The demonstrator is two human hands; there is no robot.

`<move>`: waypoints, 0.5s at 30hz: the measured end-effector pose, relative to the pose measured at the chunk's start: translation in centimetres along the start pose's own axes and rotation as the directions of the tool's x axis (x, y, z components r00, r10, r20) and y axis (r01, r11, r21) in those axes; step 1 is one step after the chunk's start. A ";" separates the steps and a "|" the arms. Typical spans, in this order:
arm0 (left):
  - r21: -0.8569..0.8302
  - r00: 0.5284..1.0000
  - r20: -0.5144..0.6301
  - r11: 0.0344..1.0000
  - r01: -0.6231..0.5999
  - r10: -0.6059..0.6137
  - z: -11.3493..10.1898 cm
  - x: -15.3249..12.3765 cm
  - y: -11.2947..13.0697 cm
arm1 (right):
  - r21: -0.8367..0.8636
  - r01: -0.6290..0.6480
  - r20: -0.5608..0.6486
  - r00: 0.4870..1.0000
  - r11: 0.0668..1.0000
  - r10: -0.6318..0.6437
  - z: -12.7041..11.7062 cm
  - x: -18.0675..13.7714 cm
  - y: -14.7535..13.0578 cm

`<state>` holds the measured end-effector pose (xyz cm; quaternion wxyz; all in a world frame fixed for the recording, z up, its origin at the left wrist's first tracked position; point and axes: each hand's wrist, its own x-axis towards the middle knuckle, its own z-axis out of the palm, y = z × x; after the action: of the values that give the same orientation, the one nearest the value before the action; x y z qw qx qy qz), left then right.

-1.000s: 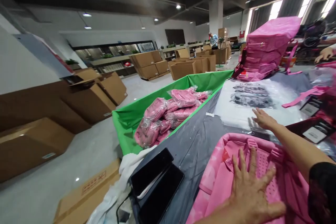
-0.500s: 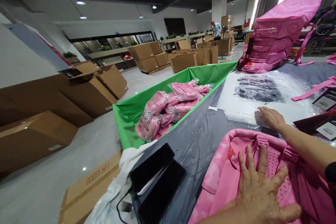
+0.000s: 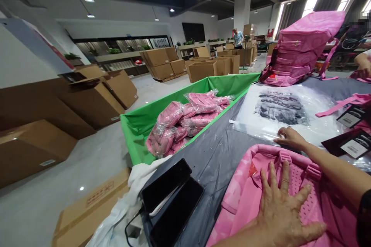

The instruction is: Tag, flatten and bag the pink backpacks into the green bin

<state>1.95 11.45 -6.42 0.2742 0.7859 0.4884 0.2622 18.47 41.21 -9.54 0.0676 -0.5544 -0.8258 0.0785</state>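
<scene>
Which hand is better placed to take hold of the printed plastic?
The right hand, most likely: it is at the near edge of the printed plastic, while the left hand lies spread over the pink backpack.

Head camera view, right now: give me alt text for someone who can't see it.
A person's left hand lies spread on a pink backpack, while the right hand is at the near edge of some printed plastic packaging. To the left, a green bin holds plastic-wrapped pink items, with cardboard boxes on the floor beyond.
</scene>
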 end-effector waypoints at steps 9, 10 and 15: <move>0.145 1.000 -0.002 0.989 0.020 -0.020 0.7 0.3 -0.5 | 0.275 -0.047 -0.045 0.997 0.960 0.062 0.5 1.2 1.3; 0.131 1.000 -0.009 0.991 0.018 -0.017 0.8 0.4 -0.5 | 0.296 -0.053 -0.043 0.997 0.954 0.068 0.5 1.3 1.3; 0.142 1.000 -0.019 0.990 0.010 -0.007 0.7 0.3 -0.5 | 0.396 -0.113 -0.170 0.966 0.911 0.194 -0.3 1.2 1.3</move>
<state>2.21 11.77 -7.27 0.2141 0.7989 0.5116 0.2328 19.24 42.81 -9.51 0.2532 -0.5991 -0.7366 0.1856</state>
